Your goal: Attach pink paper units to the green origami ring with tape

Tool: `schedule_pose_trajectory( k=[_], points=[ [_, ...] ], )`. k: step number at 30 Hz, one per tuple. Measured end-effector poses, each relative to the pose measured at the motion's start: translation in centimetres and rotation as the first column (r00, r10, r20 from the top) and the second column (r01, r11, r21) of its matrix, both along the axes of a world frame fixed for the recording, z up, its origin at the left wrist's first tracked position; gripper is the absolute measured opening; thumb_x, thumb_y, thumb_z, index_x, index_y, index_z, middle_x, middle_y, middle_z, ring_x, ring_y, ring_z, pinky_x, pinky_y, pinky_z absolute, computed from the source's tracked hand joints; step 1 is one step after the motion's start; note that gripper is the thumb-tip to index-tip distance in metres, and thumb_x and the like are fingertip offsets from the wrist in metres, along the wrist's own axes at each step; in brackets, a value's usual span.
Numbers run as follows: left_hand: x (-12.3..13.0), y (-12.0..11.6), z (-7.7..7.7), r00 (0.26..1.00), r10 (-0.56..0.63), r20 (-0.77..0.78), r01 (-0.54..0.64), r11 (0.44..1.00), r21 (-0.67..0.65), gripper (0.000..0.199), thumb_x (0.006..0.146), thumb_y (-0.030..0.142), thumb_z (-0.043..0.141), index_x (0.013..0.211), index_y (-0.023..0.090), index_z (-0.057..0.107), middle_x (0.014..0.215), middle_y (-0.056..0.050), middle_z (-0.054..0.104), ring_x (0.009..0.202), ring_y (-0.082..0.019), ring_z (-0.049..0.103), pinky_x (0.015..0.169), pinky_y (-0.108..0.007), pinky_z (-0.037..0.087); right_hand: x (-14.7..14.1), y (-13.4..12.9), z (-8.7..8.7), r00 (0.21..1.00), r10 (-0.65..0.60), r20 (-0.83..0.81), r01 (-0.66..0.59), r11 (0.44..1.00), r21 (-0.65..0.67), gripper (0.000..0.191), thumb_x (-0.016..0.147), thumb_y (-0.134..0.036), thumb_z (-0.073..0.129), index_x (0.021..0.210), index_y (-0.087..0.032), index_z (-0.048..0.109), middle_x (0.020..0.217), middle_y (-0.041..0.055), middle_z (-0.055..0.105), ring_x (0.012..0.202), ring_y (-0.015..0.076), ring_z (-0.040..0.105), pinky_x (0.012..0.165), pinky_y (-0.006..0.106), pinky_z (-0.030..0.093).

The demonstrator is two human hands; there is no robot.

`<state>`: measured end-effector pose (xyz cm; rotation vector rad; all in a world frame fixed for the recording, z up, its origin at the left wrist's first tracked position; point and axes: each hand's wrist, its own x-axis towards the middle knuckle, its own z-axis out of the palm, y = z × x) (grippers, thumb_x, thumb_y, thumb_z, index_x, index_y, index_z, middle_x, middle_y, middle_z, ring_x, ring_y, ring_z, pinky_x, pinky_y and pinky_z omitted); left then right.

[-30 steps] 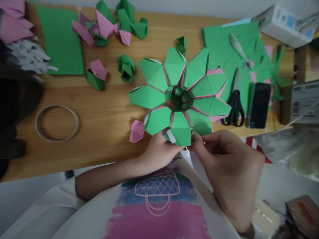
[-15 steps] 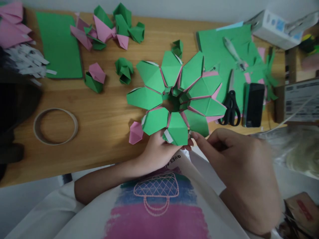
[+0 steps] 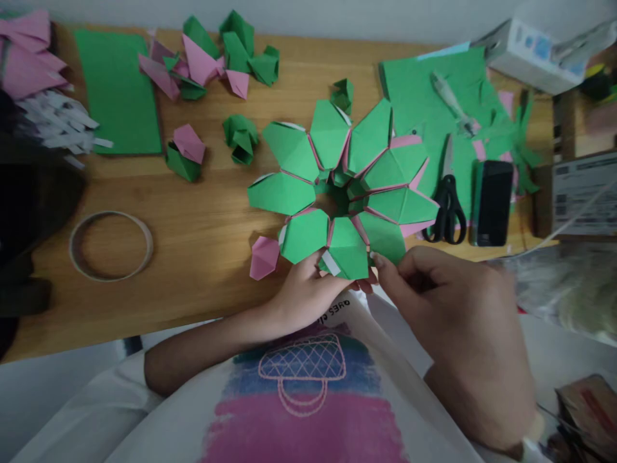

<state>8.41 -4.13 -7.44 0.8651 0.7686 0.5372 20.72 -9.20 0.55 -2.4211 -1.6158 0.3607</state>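
A green and pink folded-paper flower (image 3: 288,194), a ring of several petals around an open centre, is held over the front of the table. My left hand (image 3: 311,286) grips its near edge from below, with the fingers partly hidden under a petal. A white strip (image 3: 330,263) shows on that near petal. My right hand (image 3: 434,289) is closed in a pinch at the flower's near right edge, by the gap between two petals; what lies between thumb and finger is too small to make out. Just left of the flower rests a pink folded-paper piece (image 3: 264,258).
Folded paper pieces (image 3: 193,61), a green paper stack (image 3: 118,93), white strips (image 3: 55,122) and a tape roll (image 3: 73,247) lie left. To the right are scissors (image 3: 450,206), a phone (image 3: 492,202), a green sheet (image 3: 414,83), a clear pen-like tool (image 3: 453,103) and a white box (image 3: 535,58).
The near petal has turned slightly to the right in my left hand. My right hand keeps its pinch at almost the same spot. The view has shifted a little.
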Motion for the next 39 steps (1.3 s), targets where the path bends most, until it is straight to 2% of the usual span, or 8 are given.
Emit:
schedule_pose_trajectory(
  k=[4,7,14,18,25,33,36,39],
  points=[
    [0.6,-0.6,0.0,0.996,0.091,0.011,-0.091,0.996,-0.023,0.013,0.078,0.028,0.071,0.081,0.018,0.064,0.076,-0.001,0.072,0.069,-0.016,0.068,0.062,-0.027,0.057,-0.2,-0.4,0.0,0.998,-0.036,-0.054,0.036,0.999,-0.001,0.041,0.083,-0.036,0.066,0.048,-0.018,0.052,0.04,-0.0061,0.043,0.039,0.0057,0.032,0.041,0.023,0.022],
    [0.7,-0.5,0.5,0.989,0.148,-0.002,-0.147,0.988,0.04,0.016,0.075,0.023,0.075,0.073,0.019,0.06,0.07,0.002,0.07,0.065,-0.013,0.067,0.06,-0.023,0.057,-0.2,-0.8,-0.1,0.985,-0.092,-0.147,0.095,0.995,0.013,0.042,0.083,-0.04,0.067,0.05,-0.018,0.053,0.041,-0.0061,0.044,0.04,0.0055,0.032,0.042,0.023,0.023],
    [0.5,-0.4,0.6,0.992,0.091,0.083,-0.097,0.993,0.072,0.014,0.082,0.01,0.064,0.07,0.017,0.062,0.064,0.003,0.067,0.061,-0.009,0.065,0.061,-0.018,0.057,0.4,-2.4,-0.6,0.862,-0.263,-0.433,0.299,0.954,0.016,0.046,0.084,-0.041,0.068,0.049,-0.017,0.05,0.044,-0.0062,0.037,0.045,0.0054,0.031,0.042,0.022,0.025],
    [0.5,-0.6,0.6,0.991,0.109,0.08,-0.114,0.992,0.055,0.013,0.082,0.01,0.064,0.072,0.016,0.063,0.065,0.003,0.067,0.06,-0.008,0.065,0.06,-0.017,0.056,0.1,-3.0,-1.3,0.825,-0.265,-0.5,0.345,0.935,0.075,0.047,0.084,-0.04,0.068,0.048,-0.017,0.048,0.044,-0.0065,0.036,0.044,0.0044,0.03,0.041,0.021,0.025],
    [0.8,-0.6,0.7,0.985,0.138,0.1,-0.14,0.99,0.014,0.017,0.076,0.01,0.073,0.068,0.017,0.06,0.062,0.006,0.064,0.057,-0.008,0.064,0.055,-0.016,0.054,-1.1,-2.7,-2.7,0.858,-0.231,-0.458,0.314,0.942,0.115,0.05,0.086,-0.04,0.064,0.045,-0.016,0.049,0.04,-0.0059,0.039,0.042,0.0045,0.035,0.042,0.02,0.028],
    [0.6,-1.0,0.3,0.966,0.157,0.207,-0.106,0.965,-0.238,0.017,0.078,0.026,0.072,0.065,0.016,0.065,0.06,0.001,0.066,0.054,-0.012,0.063,0.055,-0.023,0.054,-1.4,-2.7,-3.0,0.775,-0.228,-0.589,0.379,0.914,0.144,0.045,0.087,-0.033,0.064,0.047,-0.017,0.052,0.041,-0.0061,0.046,0.043,0.0043,0.04,0.043,0.016,0.032],
    [0.6,-1.1,0.3,0.968,0.164,0.19,-0.118,0.965,-0.234,0.017,0.077,0.025,0.074,0.066,0.017,0.064,0.061,0.002,0.065,0.056,-0.011,0.062,0.054,-0.021,0.053,-1.4,-2.6,-3.1,0.77,-0.22,-0.599,0.386,0.908,0.162,0.044,0.087,-0.031,0.064,0.047,-0.017,0.053,0.041,-0.0066,0.046,0.042,0.0039,0.039,0.042,0.016,0.032],
    [0.8,-1.2,0.2,0.976,0.141,0.166,-0.115,0.981,-0.158,0.011,0.081,0.02,0.072,0.072,0.018,0.065,0.065,0.004,0.067,0.058,-0.008,0.062,0.055,-0.019,0.053,-1.5,-2.5,-3.3,0.769,-0.207,-0.605,0.389,0.902,0.187,0.042,0.085,-0.029,0.066,0.047,-0.017,0.055,0.04,-0.0069,0.047,0.041,0.0038,0.041,0.042,0.016,0.032]
  ],
)
